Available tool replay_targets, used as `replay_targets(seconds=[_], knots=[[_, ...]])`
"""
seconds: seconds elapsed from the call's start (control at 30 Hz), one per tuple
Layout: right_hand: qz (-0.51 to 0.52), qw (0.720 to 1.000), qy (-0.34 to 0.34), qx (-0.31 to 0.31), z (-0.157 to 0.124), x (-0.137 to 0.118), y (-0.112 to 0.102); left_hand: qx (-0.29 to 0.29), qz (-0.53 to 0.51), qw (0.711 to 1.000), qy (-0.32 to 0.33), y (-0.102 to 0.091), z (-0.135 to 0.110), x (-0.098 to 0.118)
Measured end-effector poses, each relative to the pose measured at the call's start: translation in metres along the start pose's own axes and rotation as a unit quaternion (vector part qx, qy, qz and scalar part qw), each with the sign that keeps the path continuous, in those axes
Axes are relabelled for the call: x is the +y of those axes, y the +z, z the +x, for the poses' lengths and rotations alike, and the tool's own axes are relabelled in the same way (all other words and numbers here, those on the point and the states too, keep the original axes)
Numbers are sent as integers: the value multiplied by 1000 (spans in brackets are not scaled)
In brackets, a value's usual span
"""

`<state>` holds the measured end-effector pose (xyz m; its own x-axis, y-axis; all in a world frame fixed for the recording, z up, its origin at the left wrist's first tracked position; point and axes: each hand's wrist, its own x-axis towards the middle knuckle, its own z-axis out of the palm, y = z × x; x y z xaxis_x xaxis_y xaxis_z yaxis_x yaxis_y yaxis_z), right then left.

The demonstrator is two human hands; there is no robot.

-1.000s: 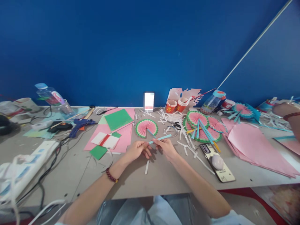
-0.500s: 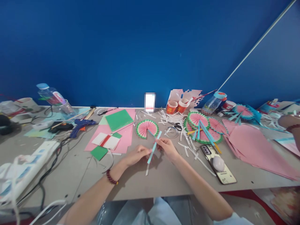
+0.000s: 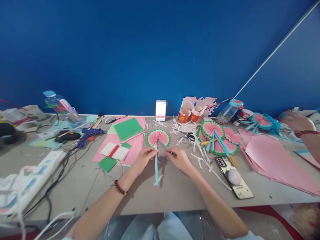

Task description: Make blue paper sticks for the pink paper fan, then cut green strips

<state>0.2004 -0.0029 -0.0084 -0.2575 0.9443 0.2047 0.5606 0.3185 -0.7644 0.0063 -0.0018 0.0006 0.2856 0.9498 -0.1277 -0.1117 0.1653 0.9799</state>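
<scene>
A pleated paper fan [image 3: 152, 136], pink with a green scalloped edge like a watermelon slice, lies spread on the table in front of me. My left hand [image 3: 147, 159] pinches a light blue paper strip [image 3: 156, 171], whose upper end meets the fan's left edge and which hangs straight down toward me. A second blue strip [image 3: 163, 144] runs from the fan's centre down to the right. At its lower end my right hand [image 3: 179, 159] has its fingers pinched together; its exact hold is partly hidden. A small white paper scrap [image 3: 160, 179] lies by the long strip's lower end.
Finished watermelon fans [image 3: 212, 130], black-handled scissors [image 3: 191, 136] and white paper scraps lie to the right. A phone [image 3: 235, 180] and pink sheets [image 3: 277, 163] sit nearer. Leftward are green paper [image 3: 128, 129], a blue glue gun [image 3: 87, 135] and a power strip [image 3: 32, 183]. Another person's arm [image 3: 308, 128] reaches in at far right.
The long blue strip has swung from a slant to nearly upright, against the fan's left edge. My left hand has moved up along it; my right hand has let go of it and shifted right.
</scene>
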Motion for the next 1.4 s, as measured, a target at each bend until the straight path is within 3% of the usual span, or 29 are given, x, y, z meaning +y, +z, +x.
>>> replay_targets(seconds=[0.13, 0.3, 0.4, 0.53, 0.7, 0.77, 0.83, 0.93, 1.0, 1.17, 1.4], knots=[[-209, 972, 66, 86, 4, 23, -27, -7, -43, 999, -20, -1, 2, -2], [-309, 942, 123, 46, 2, 35, -39, -15, -51, 998, -21, -3, 4, -5], [-322, 934, 136, 78, 4, 32, -39, 1, -51, 998, -23, -3, 4, -5], [-304, 923, 134, 195, 8, 27, -46, -11, -99, 995, -26, -2, 5, -8], [-159, 951, 63, 258, 8, 9, -56, -41, -122, 992, -7, 1, 4, -11], [-84, 968, 38, 233, 6, -4, -53, -42, -108, 993, -8, 2, 2, -9], [40, 987, 62, 140, 3, -18, -45, -27, -73, 997, 5, 3, -1, -6], [180, 979, 91, -8, 0, -34, -27, 14, -32, 998, 52, 4, -3, -3], [236, 965, 95, -67, 0, -39, -15, 23, -18, 997, 67, 3, -3, -3], [356, 922, 108, -105, 1, -37, -1, 22, 2, 998, 52, -2, 1, -7], [385, 907, 95, -144, -8, -32, -8, 44, -62, 995, 66, -4, 1, -9]])
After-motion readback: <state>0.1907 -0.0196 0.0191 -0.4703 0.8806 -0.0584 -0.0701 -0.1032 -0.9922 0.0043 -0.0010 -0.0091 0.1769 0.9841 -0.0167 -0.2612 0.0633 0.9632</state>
